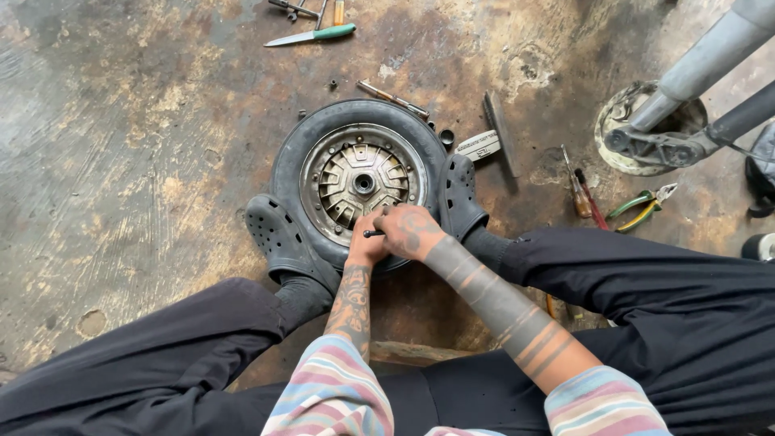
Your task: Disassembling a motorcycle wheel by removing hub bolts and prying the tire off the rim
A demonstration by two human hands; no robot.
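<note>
A small black tyre [295, 153] on a metal wheel hub [361, 179] lies flat on the stained concrete floor, pinned between my two feet in black perforated clogs [278, 234]. My left hand [367, 245] and my right hand [409, 230] meet at the near rim of the wheel. Together they grip a thin dark tool [374, 233] whose tip pokes out to the left between them. What the tool touches is hidden under my hands.
A green-handled knife [311, 35] lies at the top. A screwdriver [393, 98], a flat metal bar [500, 133], red-handled screwdrivers [583, 196] and green-and-yellow pliers [642, 206] lie around the wheel. A scooter stand and its round base [646, 137] fill the upper right.
</note>
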